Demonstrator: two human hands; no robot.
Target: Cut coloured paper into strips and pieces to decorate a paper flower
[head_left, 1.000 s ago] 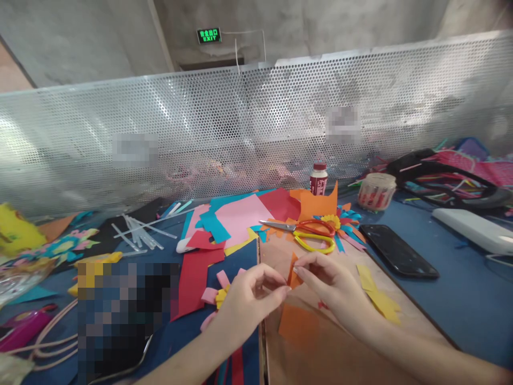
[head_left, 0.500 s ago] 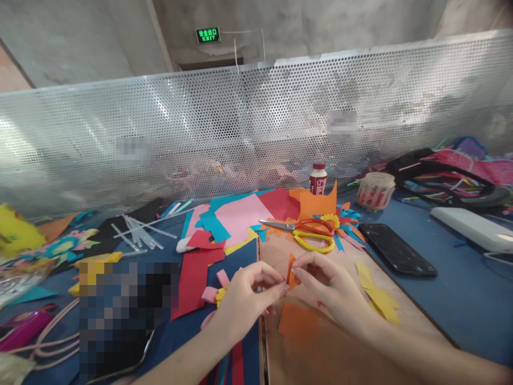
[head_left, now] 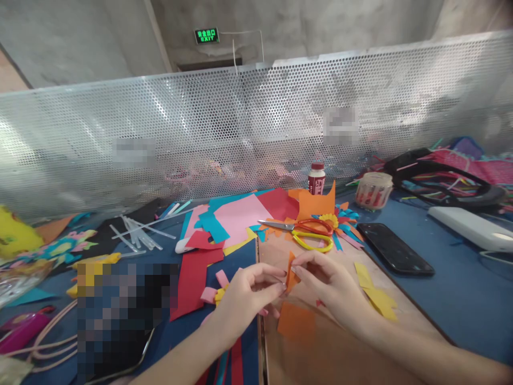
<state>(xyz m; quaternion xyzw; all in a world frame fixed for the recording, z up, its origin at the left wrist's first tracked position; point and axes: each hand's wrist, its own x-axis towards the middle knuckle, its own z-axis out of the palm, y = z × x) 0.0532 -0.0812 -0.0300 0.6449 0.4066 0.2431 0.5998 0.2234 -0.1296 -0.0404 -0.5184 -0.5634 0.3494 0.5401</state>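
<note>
Between my two hands a small folded piece of orange paper (head_left: 292,274) is held above the wooden board (head_left: 340,355). My right hand (head_left: 326,280) pinches its upper right side between thumb and fingers. My left hand (head_left: 256,294) has thumb and forefinger closed at the paper's lower left edge. Below them a square of orange paper (head_left: 296,321) lies on the board. Behind my left hand a flower of pink loops with a yellow centre (head_left: 219,294) is partly hidden. Scissors (head_left: 308,231) with red and yellow handles lie beyond my hands.
Coloured paper sheets (head_left: 240,214) are heaped at the back, by a small bottle (head_left: 316,179) and a glass jar (head_left: 374,191). A black phone (head_left: 395,248) and yellow scraps (head_left: 377,297) lie right. Clear glue sticks (head_left: 142,232) lie left. A perforated metal screen (head_left: 256,123) stands behind.
The camera view has shifted very slightly. My left fingers have moved a little along the orange paper's edge; my right hand keeps its pinch.
</note>
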